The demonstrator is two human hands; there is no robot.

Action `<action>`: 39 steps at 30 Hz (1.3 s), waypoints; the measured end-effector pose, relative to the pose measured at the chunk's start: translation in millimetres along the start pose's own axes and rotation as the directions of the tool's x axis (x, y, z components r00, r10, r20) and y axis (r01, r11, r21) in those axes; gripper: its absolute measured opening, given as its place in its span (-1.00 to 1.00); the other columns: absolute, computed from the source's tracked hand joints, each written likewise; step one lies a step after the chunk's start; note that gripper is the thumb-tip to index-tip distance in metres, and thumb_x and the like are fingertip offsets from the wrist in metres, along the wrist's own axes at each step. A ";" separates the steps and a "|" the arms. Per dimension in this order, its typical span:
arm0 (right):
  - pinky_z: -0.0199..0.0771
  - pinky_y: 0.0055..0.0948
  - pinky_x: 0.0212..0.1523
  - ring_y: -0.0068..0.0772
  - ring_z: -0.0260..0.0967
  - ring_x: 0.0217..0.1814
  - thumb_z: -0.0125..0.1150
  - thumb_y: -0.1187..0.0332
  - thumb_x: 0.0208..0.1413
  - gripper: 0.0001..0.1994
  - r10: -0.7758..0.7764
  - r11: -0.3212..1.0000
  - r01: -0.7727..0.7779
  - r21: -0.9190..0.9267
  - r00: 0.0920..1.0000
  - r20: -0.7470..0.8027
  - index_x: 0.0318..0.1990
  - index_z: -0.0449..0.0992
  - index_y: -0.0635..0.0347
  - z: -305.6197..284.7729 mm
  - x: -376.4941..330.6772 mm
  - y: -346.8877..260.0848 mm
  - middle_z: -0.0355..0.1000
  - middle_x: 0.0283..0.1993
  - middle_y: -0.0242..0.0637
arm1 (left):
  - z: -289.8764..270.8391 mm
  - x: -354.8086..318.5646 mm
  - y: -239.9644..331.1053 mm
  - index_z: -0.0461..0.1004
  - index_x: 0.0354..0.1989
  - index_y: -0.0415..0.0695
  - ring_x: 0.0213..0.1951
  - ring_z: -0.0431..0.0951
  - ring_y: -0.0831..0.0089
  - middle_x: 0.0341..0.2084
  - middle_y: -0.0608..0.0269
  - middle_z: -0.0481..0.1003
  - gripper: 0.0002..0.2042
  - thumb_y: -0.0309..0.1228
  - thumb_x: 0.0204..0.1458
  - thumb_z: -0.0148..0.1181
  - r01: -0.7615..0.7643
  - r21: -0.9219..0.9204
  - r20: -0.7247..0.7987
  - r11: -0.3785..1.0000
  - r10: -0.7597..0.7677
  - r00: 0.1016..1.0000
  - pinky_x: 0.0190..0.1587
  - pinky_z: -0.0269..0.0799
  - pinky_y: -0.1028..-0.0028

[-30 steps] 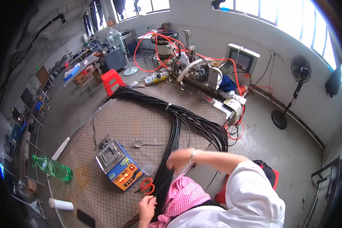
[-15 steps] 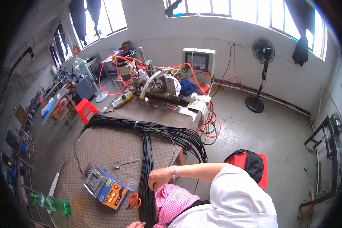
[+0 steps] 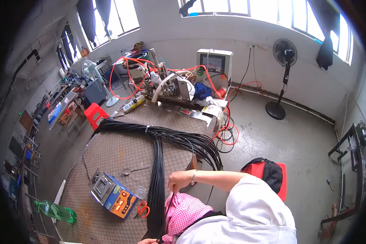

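Note:
My right hand is closed on a single black cable, which runs down from it over a pink checked cloth on my lap. At the lower edge my left hand shows only in part, its fingers closed around the cable near its lower stretch. Left of the cloth lies a thick bundle of black cables along the table. Another bundle of black cables, tied with a light band, crosses it farther back and hangs over the table's right edge.
On the patterned table are a blue-and-orange device, orange-handled scissors, a spoon and a green bottle. Behind stands a machine with red hoses. A red stool with a black bag is at right.
My right hand has risen slightly and moved right from the bundle, drawing a single black cable into view. My left hand has shifted a little to the right. The view has tilted slightly.

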State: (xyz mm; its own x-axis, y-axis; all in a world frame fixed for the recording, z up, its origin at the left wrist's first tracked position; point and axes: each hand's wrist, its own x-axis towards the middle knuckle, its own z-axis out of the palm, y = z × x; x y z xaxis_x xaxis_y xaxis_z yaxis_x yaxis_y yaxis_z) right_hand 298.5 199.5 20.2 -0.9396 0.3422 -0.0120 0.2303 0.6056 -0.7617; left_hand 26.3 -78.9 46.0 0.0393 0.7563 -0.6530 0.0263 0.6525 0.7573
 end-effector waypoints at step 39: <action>0.29 -0.45 -0.34 -0.48 0.32 -0.41 0.09 0.43 -0.16 -0.79 0.528 0.823 -0.410 0.394 0.809 -0.259 -0.29 0.46 0.25 175.6 -48.8 81.8 0.43 -0.48 -0.33 | 68.9 55.5 -93.8 0.22 0.03 -0.21 -0.25 0.34 0.15 -0.28 0.13 0.36 -0.44 -0.52 -0.29 0.15 -0.143 0.949 -0.101 0.280 0.702 0.705 -0.19 0.32 0.29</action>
State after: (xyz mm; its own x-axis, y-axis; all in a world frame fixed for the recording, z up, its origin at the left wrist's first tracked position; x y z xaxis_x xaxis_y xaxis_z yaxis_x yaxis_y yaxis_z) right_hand 318.7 106.3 -155.3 -0.5733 0.7822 -0.2440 0.4753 0.0749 -0.8766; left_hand 94.8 -101.4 -60.9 -0.0546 0.9960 0.0700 0.9500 0.0302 0.3109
